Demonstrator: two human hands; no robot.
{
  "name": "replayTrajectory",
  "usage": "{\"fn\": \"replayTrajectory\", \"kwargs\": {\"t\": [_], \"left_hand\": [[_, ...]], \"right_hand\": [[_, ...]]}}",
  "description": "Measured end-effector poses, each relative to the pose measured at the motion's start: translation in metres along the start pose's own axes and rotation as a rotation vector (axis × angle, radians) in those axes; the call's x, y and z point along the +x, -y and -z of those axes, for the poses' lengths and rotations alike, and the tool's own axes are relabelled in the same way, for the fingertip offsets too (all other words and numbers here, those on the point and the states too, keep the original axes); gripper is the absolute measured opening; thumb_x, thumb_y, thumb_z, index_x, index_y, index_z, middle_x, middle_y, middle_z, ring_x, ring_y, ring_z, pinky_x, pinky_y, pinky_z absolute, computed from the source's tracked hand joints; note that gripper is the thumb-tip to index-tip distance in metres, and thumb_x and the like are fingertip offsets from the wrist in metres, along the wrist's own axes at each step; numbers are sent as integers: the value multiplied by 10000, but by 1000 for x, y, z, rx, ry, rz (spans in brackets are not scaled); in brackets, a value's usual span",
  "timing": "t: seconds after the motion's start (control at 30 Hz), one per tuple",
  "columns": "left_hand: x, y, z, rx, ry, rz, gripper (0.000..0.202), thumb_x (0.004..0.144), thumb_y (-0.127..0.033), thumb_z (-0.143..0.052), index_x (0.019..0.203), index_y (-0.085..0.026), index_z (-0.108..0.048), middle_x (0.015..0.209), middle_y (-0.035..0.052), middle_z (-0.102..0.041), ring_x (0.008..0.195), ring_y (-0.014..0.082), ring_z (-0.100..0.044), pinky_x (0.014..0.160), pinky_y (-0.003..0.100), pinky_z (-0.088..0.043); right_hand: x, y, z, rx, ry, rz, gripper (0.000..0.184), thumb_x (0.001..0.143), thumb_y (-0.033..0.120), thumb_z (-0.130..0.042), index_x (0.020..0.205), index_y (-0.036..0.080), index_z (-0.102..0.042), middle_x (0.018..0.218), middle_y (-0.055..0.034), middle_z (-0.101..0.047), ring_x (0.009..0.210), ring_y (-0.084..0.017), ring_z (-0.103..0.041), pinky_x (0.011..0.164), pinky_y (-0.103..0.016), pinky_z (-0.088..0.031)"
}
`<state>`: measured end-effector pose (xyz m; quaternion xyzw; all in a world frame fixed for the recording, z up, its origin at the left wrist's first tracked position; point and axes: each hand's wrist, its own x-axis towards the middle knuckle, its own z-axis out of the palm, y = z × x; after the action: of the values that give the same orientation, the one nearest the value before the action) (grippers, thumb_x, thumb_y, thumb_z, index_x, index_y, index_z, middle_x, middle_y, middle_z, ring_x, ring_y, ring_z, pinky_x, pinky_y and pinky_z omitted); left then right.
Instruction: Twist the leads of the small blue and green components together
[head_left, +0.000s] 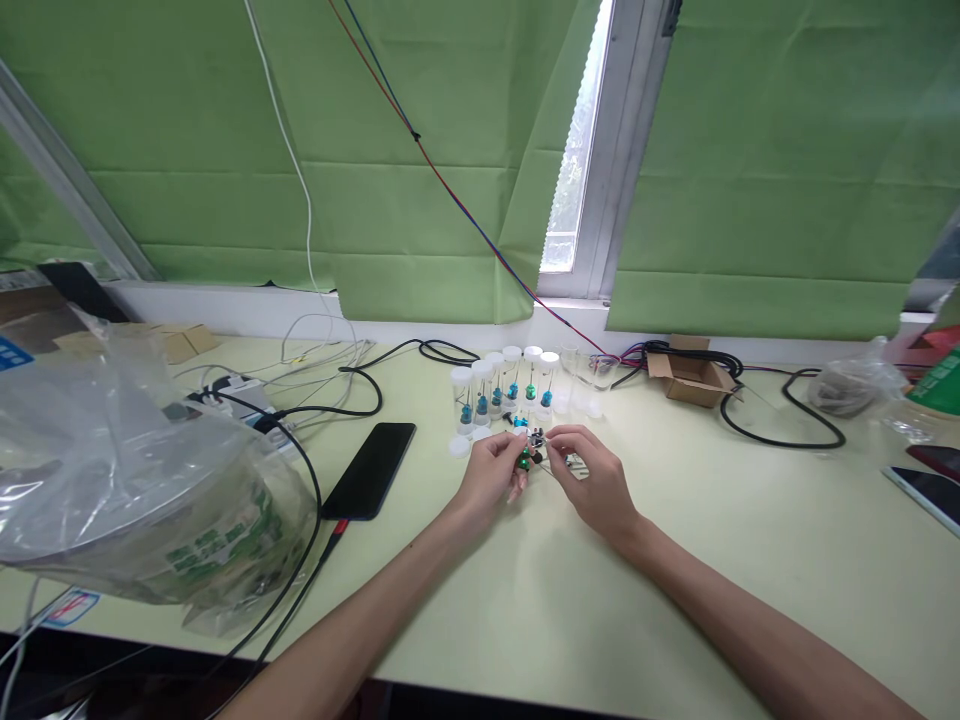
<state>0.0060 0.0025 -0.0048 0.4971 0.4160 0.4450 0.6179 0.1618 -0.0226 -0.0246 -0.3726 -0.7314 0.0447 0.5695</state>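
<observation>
My left hand (pixel 491 472) is closed in a pinch on a small green part (pixel 524 461) at the middle of the pale green table (pixel 525 600). My right hand (pixel 589 470) meets it from the right, fingers pinched on a tiny part I cannot make out. Between the fingertips lie small black and teal bits (pixel 529 434). Just behind the hands stands a row of several clear vials with white caps (pixel 501 388), each with a blue or green part inside. Loose white caps (pixel 459 446) lie beside the row.
A black phone (pixel 370 470) on a cable lies to the left. A large clear plastic bag (pixel 127 480) fills the left side. An open cardboard box (pixel 690 375) and black cables (pixel 780 415) are at the back right. Green blinds hang behind.
</observation>
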Motion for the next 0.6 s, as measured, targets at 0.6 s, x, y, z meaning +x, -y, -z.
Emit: {"fn": "replayTrajectory", "kwargs": {"t": [0.6], "left_hand": [[-3,-2,-2,52,29,-21,322,838,-440,-629,689,-157,-590,526,-27,-531,345,60,-398,325,205,-253]], "right_hand": [[-2,9,-2,31,-9,147,135,907,98,-543,870,224,-572,1000,-87,-708,890,-193,-691,776,-361,-586]]}}
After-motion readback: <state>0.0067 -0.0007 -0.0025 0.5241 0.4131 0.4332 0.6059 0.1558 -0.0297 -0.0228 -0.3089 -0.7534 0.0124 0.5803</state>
